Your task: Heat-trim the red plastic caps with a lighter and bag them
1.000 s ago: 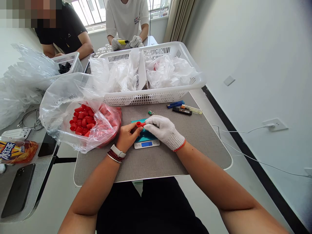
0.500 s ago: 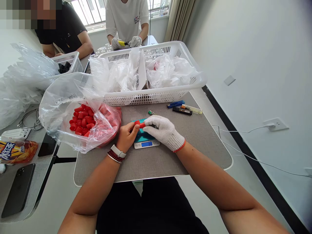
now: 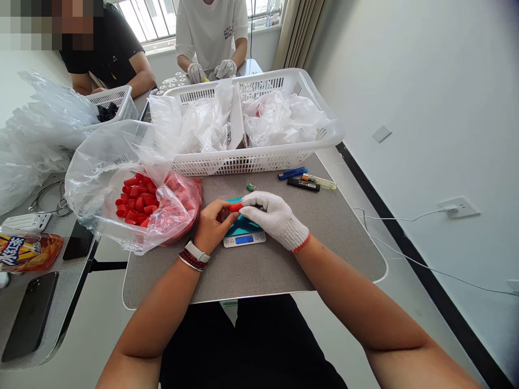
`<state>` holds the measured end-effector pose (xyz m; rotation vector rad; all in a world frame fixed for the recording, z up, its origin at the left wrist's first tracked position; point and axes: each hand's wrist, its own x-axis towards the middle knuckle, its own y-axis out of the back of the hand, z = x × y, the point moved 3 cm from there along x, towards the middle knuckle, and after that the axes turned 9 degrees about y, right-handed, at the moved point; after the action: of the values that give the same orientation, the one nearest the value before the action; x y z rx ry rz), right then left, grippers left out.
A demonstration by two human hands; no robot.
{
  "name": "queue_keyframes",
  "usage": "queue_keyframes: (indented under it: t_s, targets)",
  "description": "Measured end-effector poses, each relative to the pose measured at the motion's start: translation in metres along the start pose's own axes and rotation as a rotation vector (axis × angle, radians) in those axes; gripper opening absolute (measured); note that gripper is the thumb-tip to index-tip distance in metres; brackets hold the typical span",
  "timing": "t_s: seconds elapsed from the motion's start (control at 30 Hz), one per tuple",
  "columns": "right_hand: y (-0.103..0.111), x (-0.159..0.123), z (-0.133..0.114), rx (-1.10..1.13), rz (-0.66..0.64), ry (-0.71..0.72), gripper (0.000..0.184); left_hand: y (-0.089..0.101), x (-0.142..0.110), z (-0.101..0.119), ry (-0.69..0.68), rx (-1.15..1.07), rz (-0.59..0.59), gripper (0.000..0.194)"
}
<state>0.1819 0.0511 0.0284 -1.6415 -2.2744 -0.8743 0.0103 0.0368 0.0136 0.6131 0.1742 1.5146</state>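
A small red plastic elbow piece (image 3: 235,207) is held between my two hands, above the turquoise top of a digital scale (image 3: 244,239). My left hand (image 3: 211,224) is bare and pinches the piece from the left, thumb in front. From the right, my right hand (image 3: 278,219) grips it in a white knitted glove with a red cuff. My fingers cover part of the piece. The scale's blue display reads 0.0. Left of my left hand, a clear plastic bag (image 3: 101,156) lies open with many similar red pieces (image 3: 138,200) in it.
A white basket (image 3: 251,162) with plastic bags and a cardboard divider stands behind the scale. Lighters (image 3: 303,185) lie to the right, a green item (image 3: 252,187) behind my glove. Phones (image 3: 31,316) and a snack pack (image 3: 30,251) are at left. Two people sit across.
The red piece has turned and shifted slightly right between my fingers, and less of it shows. My left thumb has moved right. Across the table, a gloved hand has tilted the yellow tool.
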Motion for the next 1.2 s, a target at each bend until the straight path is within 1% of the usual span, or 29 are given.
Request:
queue_keyframes:
  t_s: [0.1,0.2,0.27,0.43,0.5,0.57,0.73,0.83,0.93,1.0,1.1,1.2]
  targets:
    - [0.0004,0.0011,-0.0009,-0.004,-0.009,0.008,0.014,0.0001,-0.0009,0.0020,-0.027,0.040,-0.049,0.044]
    - [-0.0006,0.0016,-0.0011,-0.011,-0.036,0.017,0.012,-0.0002,-0.0018,0.0022,-0.068,0.047,-0.064,0.054]
    - [-0.0009,0.0013,-0.0004,-0.008,-0.030,0.018,0.011,-0.0002,-0.0018,0.0022,-0.078,0.041,-0.056,0.052]
    - [-0.0006,-0.0002,0.0021,0.024,0.021,0.026,0.010,0.0019,0.0001,0.0034,-0.076,0.012,0.023,0.032]
    - [-0.0010,-0.0002,0.0023,0.011,0.008,0.032,0.010,0.0022,0.0005,0.0039,-0.077,-0.002,0.038,0.030]
    - [-0.0012,0.0001,0.0018,-0.013,-0.015,0.034,0.011,0.0015,0.0003,0.0043,-0.081,0.007,0.024,0.028]
    - [0.0004,0.0011,0.0000,-0.048,-0.020,0.052,0.012,-0.0009,-0.0012,0.0019,-0.040,0.024,-0.038,0.034]
    - [0.0004,0.0011,0.0002,-0.062,-0.033,0.089,0.011,-0.0019,-0.0017,-0.0003,-0.036,0.009,-0.092,0.046]
    - [-0.0010,0.0008,0.0008,-0.056,-0.042,0.126,0.010,-0.0017,-0.0020,-0.0001,-0.059,0.016,-0.100,0.058]
    - [-0.0020,0.0007,0.0012,-0.049,-0.038,0.120,0.010,-0.0017,-0.0021,0.0005,-0.049,0.031,-0.089,0.055]
    - [-0.0027,0.0006,0.0010,-0.032,-0.018,0.090,0.009,-0.0012,-0.0018,0.0024,-0.043,0.037,-0.047,0.043]
    - [-0.0027,0.0008,-0.0003,-0.021,-0.012,0.082,0.009,0.0005,-0.0013,0.0047,-0.082,0.029,0.005,0.037]
